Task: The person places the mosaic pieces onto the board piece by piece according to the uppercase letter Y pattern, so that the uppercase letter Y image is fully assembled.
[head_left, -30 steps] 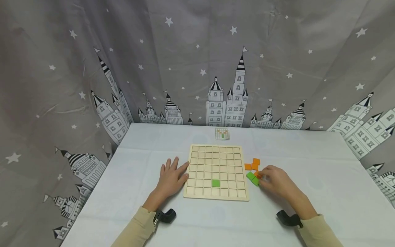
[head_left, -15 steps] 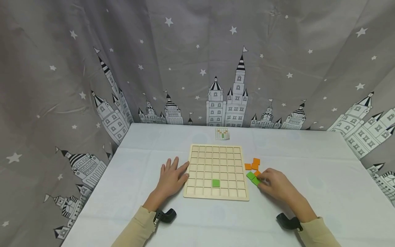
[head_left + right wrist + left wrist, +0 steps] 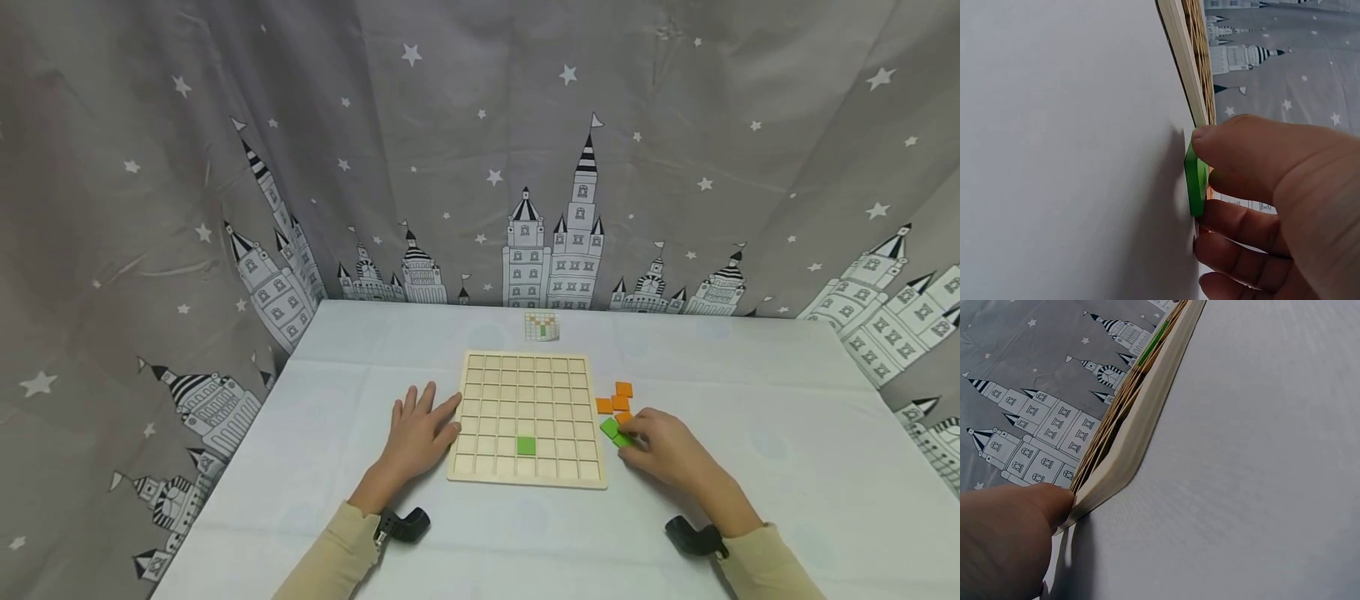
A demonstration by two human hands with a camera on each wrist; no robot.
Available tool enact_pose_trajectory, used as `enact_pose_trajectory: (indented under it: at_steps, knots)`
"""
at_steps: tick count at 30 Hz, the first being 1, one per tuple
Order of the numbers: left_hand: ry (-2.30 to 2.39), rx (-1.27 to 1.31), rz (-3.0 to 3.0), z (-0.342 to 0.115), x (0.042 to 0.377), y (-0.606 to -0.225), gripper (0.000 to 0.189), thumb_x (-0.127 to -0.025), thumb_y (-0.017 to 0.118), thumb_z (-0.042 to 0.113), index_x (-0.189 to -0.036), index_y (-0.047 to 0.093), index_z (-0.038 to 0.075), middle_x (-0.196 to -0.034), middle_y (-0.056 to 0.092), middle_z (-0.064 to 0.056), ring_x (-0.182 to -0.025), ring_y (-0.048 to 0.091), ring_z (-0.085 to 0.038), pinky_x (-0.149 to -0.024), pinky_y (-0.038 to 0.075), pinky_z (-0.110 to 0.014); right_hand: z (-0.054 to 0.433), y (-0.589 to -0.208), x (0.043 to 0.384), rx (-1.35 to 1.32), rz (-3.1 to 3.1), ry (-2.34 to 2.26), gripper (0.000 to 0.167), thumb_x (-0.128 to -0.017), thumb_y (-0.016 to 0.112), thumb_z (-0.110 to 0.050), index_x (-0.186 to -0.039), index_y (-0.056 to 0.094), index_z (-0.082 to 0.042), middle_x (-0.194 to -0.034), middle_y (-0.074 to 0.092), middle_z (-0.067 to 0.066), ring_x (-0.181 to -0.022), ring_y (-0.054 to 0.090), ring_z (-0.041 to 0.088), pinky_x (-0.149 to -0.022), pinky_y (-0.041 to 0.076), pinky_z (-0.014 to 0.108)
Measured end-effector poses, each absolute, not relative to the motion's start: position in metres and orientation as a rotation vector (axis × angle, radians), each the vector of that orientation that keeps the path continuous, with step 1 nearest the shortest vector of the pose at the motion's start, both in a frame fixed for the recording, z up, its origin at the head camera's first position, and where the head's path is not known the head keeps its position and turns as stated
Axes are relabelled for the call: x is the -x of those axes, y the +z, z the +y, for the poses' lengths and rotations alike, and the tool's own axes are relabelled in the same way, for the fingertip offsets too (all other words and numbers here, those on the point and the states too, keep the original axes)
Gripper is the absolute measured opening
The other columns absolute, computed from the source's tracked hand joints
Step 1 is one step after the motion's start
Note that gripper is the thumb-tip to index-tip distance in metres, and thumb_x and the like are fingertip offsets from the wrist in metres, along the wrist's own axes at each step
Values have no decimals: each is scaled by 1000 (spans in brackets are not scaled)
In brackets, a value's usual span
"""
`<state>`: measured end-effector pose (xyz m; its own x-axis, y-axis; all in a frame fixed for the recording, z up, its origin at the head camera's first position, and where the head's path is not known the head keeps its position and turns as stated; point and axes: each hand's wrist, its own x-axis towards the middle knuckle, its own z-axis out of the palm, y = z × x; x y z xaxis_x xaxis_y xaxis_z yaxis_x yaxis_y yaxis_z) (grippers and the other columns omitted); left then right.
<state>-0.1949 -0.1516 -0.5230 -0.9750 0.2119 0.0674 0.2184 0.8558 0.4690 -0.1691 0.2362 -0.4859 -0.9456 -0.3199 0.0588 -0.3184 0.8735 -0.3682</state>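
A pale wooden grid board [image 3: 516,482] lies on the table with one green square tile [image 3: 527,446] set in a cell of its lower part. My left hand [image 3: 414,435] rests at the board's left edge, fingers spread, the thumb [image 3: 1054,503] touching the rim in the left wrist view. To the right of the board, my right hand [image 3: 663,446] pinches a second green tile [image 3: 1195,181] between thumb and fingers. Another green tile [image 3: 609,427] lies beside it. Several orange tiles [image 3: 604,406] lie just behind, one partly hidden by the fingers.
A small card [image 3: 541,326] printed with a grid of coloured squares lies behind the board. White cloth covers the table [image 3: 787,417]. A grey curtain [image 3: 450,125] with stars and castles hangs around the back and sides.
My right hand has shifted slightly left, its fingers moving from beside an orange tile onto the nearer green tile. The left hand and board stay as they were.
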Motion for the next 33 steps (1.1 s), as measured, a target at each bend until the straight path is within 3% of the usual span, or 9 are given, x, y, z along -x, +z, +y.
enact_pose_trajectory:
  at_steps: [33]
  knots:
    - [-771, 348, -3007, -151, 195, -523, 51, -101, 57, 35, -148, 55, 16, -163, 30, -29, -153, 15, -56, -119, 12, -75, 237, -484, 174, 473, 2994, -628, 18, -80, 82, -6, -97, 79, -5, -90, 69, 3, -76, 52, 12, -68, 48, 27]
